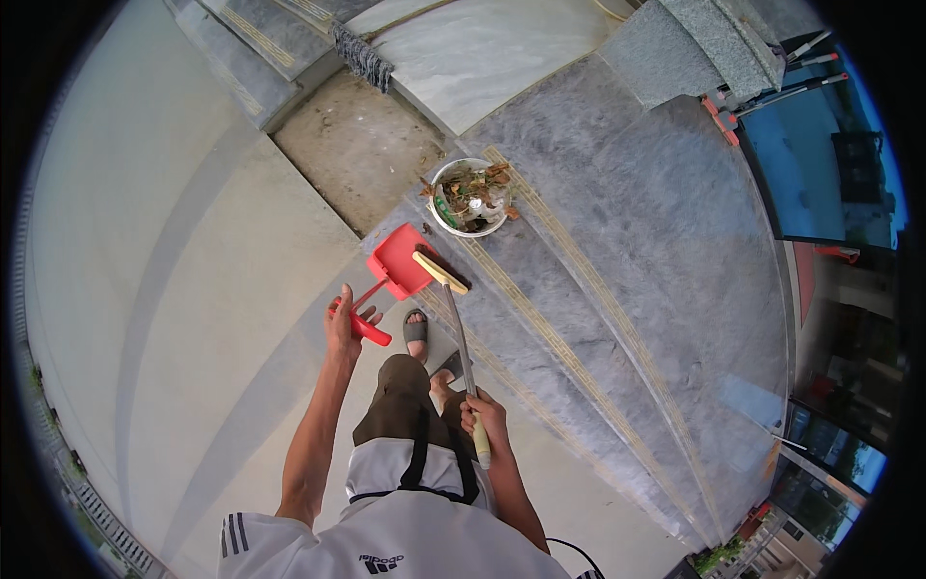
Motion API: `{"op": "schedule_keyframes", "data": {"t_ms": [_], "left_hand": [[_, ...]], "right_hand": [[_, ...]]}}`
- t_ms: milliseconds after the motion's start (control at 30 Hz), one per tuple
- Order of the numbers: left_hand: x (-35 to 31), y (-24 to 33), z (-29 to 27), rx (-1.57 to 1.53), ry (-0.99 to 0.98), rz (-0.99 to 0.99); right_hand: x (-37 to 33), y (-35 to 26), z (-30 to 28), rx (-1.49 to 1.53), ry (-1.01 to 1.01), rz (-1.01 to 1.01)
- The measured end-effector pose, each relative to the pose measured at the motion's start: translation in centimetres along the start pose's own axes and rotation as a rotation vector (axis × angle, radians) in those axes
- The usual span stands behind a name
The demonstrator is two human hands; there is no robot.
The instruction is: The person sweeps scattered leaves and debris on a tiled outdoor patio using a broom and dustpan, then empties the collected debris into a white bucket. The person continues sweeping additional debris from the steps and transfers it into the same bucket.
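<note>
Here, nearest the camera, the right hand (482, 415) is closed around the pale grip of a broom (459, 328), whose shaft runs up and slightly left from the hand. Beside it, the left hand (341, 323) is wrapped around the red handle of a dustpan (398, 261); the thumb and fingers close on the handle, though the exact grip is partly hidden by the hand itself. Between the two arms show the person's knee and two sandalled feet (416, 331), standing on the pale floor (174, 318).

Just beyond the feet, the broom's head, with a yellowish block and dark bristles, lies against the right edge of the red pan. The pan is held over the lip of a grey stone step (617, 289), which carries yellow ribbed strips running diagonally.

Just past the pan, on the same step, stands a white bucket (470, 198) filled with dry leaves and scraps of litter; a few leaves lie beside its rim. The bucket is near the pan but apart from it.

Farther off, a bare concrete patch (357, 145) lies to the left of the bucket, and a mop head (363, 56) rests on the upper steps. At far right stand a blue panel (810, 164) and several red-tipped poles (781, 82).
</note>
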State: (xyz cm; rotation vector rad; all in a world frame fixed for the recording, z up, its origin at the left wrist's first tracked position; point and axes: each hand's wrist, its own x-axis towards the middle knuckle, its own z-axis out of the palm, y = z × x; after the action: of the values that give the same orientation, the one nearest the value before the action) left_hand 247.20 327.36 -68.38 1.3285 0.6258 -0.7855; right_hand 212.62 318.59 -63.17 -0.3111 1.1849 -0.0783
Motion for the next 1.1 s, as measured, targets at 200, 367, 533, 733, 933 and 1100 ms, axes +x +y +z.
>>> {"op": "schedule_keyframes", "data": {"t_ms": [200, 367, 533, 733, 933, 1100], "left_hand": [[-1.9, 0.9, -2.8, 0.226, -0.064, -0.021], [-3.6, 3.1, 0.2, 0.71, 0.079, 0.648], [-3.4, 5.5, 9.2, 0.939, -0.288, 0.838], [8.7, -5.6, 23.1, 1.292, -0.791, 0.965], [20.9, -18.4, 32.3, 1.732, -0.88, 0.871], [27.8, -23.1, 38.7, 1.777, -0.747, 1.747]], "right_hand": [[-0.9, -0.5, -2.4, 0.016, 0.128, 0.003], [1.0, 0.3, -4.1, 0.115, 0.167, -0.018], [2.3, -1.2, -6.6, 0.103, 0.18, 0.009], [1.5, -6.7, -8.7, -0.012, 0.227, 0.087], [3.6, -11.7, -12.9, 0.03, 0.189, 0.192], [4.7, -12.7, -16.0, 0.058, 0.197, 0.251]]}}
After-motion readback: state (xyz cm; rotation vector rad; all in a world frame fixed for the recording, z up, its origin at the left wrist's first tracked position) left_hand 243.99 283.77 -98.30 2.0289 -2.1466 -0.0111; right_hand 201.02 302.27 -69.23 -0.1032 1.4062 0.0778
